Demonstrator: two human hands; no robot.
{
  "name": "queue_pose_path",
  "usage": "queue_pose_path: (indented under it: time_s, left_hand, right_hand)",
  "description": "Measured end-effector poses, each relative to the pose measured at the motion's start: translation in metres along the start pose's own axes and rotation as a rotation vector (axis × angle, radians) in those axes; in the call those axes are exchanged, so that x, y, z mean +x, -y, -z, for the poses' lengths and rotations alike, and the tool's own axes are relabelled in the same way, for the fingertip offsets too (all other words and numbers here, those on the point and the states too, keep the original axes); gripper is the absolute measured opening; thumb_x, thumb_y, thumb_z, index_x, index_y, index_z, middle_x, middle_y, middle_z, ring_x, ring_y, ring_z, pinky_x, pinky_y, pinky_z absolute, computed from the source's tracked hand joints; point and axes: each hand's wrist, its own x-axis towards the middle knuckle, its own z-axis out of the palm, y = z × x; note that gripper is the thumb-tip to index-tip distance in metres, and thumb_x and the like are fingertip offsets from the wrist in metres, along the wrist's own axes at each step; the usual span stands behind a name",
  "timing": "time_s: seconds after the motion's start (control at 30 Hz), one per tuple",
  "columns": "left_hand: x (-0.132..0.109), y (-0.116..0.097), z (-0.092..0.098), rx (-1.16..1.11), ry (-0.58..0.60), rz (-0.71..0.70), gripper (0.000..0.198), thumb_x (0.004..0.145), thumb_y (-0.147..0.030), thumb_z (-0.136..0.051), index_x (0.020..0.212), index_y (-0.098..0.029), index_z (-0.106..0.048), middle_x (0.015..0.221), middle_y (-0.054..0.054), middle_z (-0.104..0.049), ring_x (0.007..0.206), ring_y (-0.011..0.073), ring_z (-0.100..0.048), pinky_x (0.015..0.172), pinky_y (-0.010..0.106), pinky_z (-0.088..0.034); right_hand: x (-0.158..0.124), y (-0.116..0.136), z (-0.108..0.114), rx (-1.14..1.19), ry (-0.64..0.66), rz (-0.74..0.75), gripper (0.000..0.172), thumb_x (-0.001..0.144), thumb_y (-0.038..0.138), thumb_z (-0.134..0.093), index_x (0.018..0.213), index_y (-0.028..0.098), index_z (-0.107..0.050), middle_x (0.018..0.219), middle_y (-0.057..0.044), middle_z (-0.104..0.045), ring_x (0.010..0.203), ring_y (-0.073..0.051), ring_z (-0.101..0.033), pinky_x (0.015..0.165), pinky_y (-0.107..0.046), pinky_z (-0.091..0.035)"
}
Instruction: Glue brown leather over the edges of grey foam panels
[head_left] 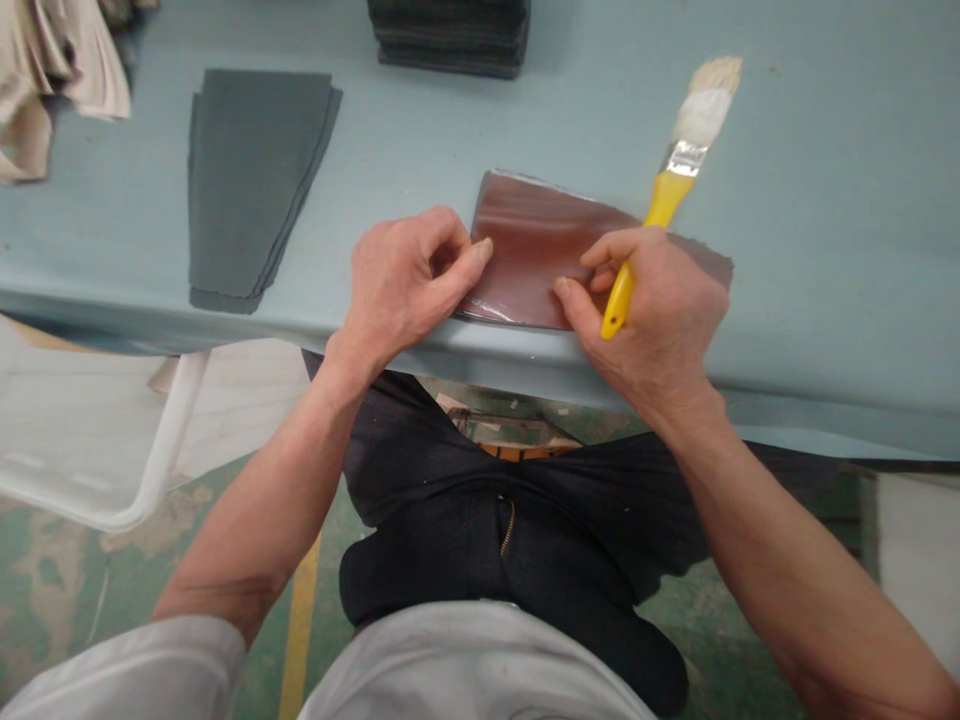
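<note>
Place looked like workshop, where people made things. Big table (840,240) had smooth blue-green top. Dark pieces sat in tall, neat pile (451,40); more cut grey pieces (259,180) lay in low stack, all nearly same shape. Pale strips (90,60) lay bunched in corner. Brush (669,195) with yellow handle was out for work. White tub (161,450) showed below table edge. Green floor (60,590) was worn and patchy, with yellow line (301,620) painted on.
</note>
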Motion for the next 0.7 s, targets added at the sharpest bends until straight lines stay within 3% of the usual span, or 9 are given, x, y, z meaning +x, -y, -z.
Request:
queue_pose_path:
  time_s: [0.7]
  left_hand:
    - [0.0002, 0.0025, -0.0020, -0.002, -0.001, -0.006, 0.032, 0.102, -0.043, -0.068, 0.076, -0.025, -0.061, 0.075, 0.002, -0.070, 0.075, 0.0215, -0.070, 0.072, 0.037, -0.046]
  right_hand:
    - [0.0007, -0.0009, -0.0008, 0.061, 0.026, -0.022, 0.017, 0.092, 0.032, -0.072, 0.106, 0.026, -0.065, 0.085, -0.004, -0.070, 0.087, -0.028, -0.070, 0.084, -0.044, -0.051]
